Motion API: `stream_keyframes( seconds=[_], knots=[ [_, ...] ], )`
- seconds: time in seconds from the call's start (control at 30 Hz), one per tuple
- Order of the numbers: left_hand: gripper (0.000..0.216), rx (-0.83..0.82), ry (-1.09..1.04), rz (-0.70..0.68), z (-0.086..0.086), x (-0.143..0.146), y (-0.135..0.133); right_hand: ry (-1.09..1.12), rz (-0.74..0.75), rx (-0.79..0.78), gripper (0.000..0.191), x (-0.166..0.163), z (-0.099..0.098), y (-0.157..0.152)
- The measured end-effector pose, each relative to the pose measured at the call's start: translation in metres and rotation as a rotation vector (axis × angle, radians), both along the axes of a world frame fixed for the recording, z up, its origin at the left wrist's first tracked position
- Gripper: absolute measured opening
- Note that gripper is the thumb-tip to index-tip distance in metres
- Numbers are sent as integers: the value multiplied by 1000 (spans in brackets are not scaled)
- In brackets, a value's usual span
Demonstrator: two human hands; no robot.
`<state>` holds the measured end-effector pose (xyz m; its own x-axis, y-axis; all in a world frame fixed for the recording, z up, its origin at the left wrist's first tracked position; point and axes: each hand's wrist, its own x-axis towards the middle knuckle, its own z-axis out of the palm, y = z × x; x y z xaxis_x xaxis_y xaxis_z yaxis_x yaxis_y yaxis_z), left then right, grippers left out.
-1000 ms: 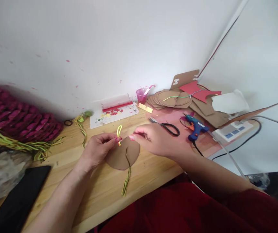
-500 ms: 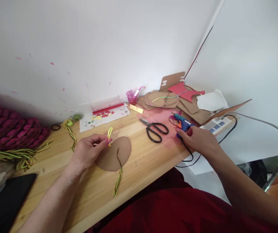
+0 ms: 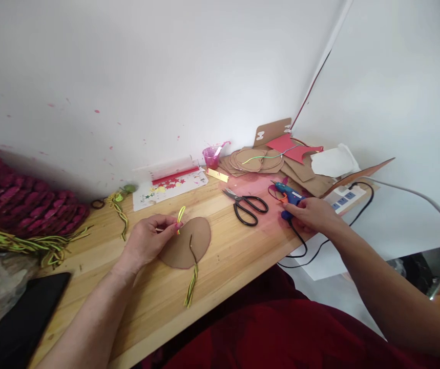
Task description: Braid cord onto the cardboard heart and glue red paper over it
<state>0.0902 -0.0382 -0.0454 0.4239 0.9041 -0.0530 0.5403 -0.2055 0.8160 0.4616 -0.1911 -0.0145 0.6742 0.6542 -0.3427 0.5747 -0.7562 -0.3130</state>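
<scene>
Pale wood made up the table [image 3: 235, 246], set against a white wall [image 3: 166, 77] flecked with pink. A yellow loop [image 3: 182, 211] stood up from the tips of the left hand [image 3: 148, 238], whose thumb and finger were pinched together on it. Below and just right of that hand lay a cardboard oval [image 3: 179, 251]; whether the loop touched it, I could not tell. Across the oval ran a thin dark string, ending in a green and yellow tassel [image 3: 191, 286] on the wood, nearer the person than the left hand.

Well to the right, the right hand [image 3: 314, 212] had its thumb and fingers closed around the handle of a blue glue gun [image 3: 291, 195], whose nozzle pointed away from the person, toward the left. I could not tell whether the gun was off the table. Scissors [image 3: 239, 199] with black handles lay between the two hands, their blades slightly apart. Right of the right hand was a white power strip [image 3: 344, 200].

Beyond the right hand were stacked cardboard pieces [image 3: 252, 160] and a red card [image 3: 298, 152]. Beyond the left hand lay a white sheet [image 3: 196, 183] bearing coloured stars, with a pink-stained cup [image 3: 211, 159] near its right end. Left of the left hand were yellow-green yarn [image 3: 56, 243] and a black flat object [image 3: 31, 312].
</scene>
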Motion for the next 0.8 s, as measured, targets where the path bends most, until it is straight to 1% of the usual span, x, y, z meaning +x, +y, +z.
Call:
stream_keyframes(
  seconds=[0.13,0.2,0.27,0.4,0.5,0.6,0.7,0.73,0.77,0.8],
  knots=[
    [40,1,20,-3,-2,0,1,-21,35,-18,68,1,-2,0],
    [40,6,26,-14,-3,0,2,-35,46,-17,69,1,-3,1],
    [40,13,32,-22,-4,0,2,-2,26,13,63,2,-4,0],
    [38,27,45,-36,-3,-1,3,110,-62,100,42,2,-5,-6],
    [38,26,39,-43,-4,-2,3,218,-98,183,33,-1,-7,-14],
    [39,7,29,-41,-6,-2,5,472,-170,360,25,-9,-12,-25],
    [39,-8,17,-32,-8,-2,7,899,-215,591,19,-25,-19,-39],
    [38,-11,15,-30,-8,-2,7,1036,-242,625,21,-32,-20,-43],
    [38,-14,13,-27,-7,-2,6,1151,-239,628,23,-40,-20,-47],
    [37,-19,12,-29,-7,-1,6,1242,-191,613,26,-48,-20,-49]
  ],
)
